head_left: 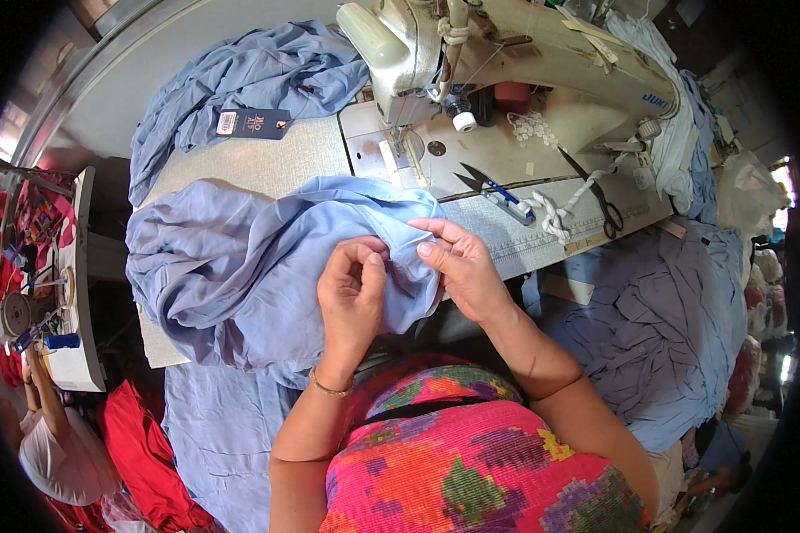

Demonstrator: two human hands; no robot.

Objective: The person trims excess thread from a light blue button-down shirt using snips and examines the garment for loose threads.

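Note:
A bunched light blue cloth (240, 266) lies over the front of the sewing table and hangs toward my lap. My right hand (460, 266) pinches a fold at its right end between thumb and forefinger. Close beside it, my left hand (354, 289) is closed over the cloth, thumb against curled fingers. Whatever sits in that pinch is too small or hidden to make out. Beyond both hands stands the sewing machine (551, 62), its needle area (409, 147) apart from the cloth.
Right of the needle lie thread snips (498, 194), a knotted white cord (556, 218) and black scissors (600, 195). More blue cloth (249, 67) with a dark tag (253, 123) is piled at back left; another heap (658, 320) sits right. A person (58, 444) works far left.

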